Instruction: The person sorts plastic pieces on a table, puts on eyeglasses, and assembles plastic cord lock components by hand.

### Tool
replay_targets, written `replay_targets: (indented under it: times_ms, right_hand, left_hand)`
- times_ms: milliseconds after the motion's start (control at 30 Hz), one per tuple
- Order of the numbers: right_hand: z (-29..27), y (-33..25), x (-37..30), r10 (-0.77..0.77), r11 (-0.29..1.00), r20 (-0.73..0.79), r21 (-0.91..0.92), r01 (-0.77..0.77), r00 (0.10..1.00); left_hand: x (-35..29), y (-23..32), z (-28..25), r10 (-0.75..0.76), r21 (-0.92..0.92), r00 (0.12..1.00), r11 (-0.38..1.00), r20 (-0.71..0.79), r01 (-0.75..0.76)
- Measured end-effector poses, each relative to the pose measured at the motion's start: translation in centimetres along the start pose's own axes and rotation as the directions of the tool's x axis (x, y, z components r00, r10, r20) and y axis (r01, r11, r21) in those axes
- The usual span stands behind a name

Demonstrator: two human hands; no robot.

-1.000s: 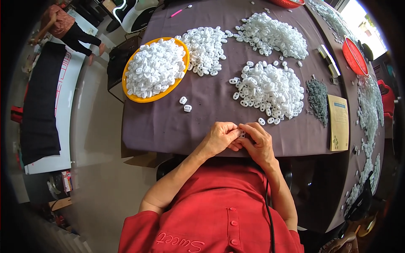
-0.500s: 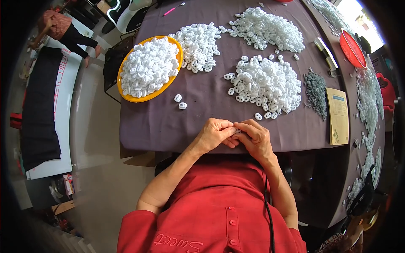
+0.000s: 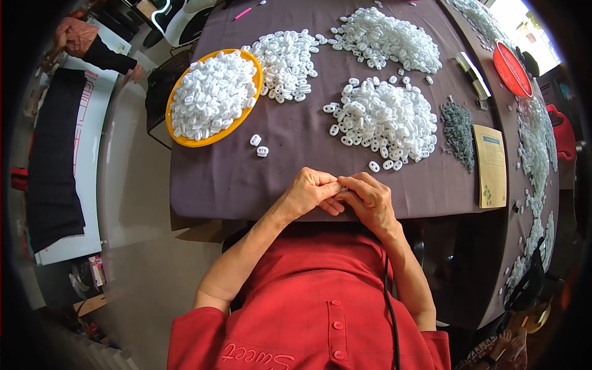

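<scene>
Fingertip to fingertip, my left hand (image 3: pixel 313 190) and my right hand (image 3: pixel 370 200) meet over the table's near edge. Both are pinched round a small white plastic piece (image 3: pixel 343 190), mostly hidden by the fingers; it resembles the oval two-holed pieces on the table. Just beyond my hands lies a heap of these white pieces (image 3: pixel 391 120), with a few loose ones at its near side. Two joined-looking white pieces (image 3: pixel 259 145) rest apart on the cloth, to the left of my hands. A pile of fine grey bits (image 3: pixel 457 132) lies right of the heap.
A yellow tray (image 3: pixel 259 92) heaped with white pieces stands at the table's left. Two more white heaps (image 3: pixel 391 40) lie farther back. Beside the grey pile is a tan booklet (image 3: pixel 491 166). A red basket (image 3: pixel 512 69) sits farther right. Another person (image 3: pixel 86 43) is at far left.
The view has shifted slightly, so the table sits a little higher and left. My hands keep their pinch together with small finger movements. The person at far left has moved an arm or leg.
</scene>
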State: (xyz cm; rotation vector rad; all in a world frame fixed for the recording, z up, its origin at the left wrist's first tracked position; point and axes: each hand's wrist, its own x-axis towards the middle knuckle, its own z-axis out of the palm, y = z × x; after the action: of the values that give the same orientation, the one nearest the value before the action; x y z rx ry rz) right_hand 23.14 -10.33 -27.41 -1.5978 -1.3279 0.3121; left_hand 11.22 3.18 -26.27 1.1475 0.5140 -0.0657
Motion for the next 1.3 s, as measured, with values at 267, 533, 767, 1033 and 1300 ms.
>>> replay_targets:
  times_ms: [267,533,767,1033,1300]
  right_hand:
    - [0.1,-0.2,0.2,0.033,0.999,-0.005,0.002,-0.033,0.999]
    - [0.2,0.0,0.1,0.045,0.999,-0.017,-0.009,-0.045,0.999]
    - [0.3,0.0,0.5,0.097,0.995,-0.009,0.019,-0.097,0.995]
    - [-0.6,-0.2,0.3,0.134,0.99,-0.041,0.054,-0.132,0.99]
    - [-5.5,-0.7,-0.7,0.127,0.986,-0.13,-0.092,-0.139,0.983]
  left_hand:
    - [0.1,-0.1,-0.3,0.011,0.005,1.0,1.0,0.024,-0.012]
    - [0.2,0.0,-0.2,-0.025,0.039,0.999,0.999,0.021,0.024]
    - [-0.1,0.0,-0.3,-0.047,-0.042,0.999,0.998,0.018,0.047]
    - [0.4,-0.3,0.8,-0.001,-0.088,1.0,0.996,-0.017,-0.001]
    - [-1.4,1.4,-1.8,0.122,0.198,0.908,0.979,-0.401,-0.044]
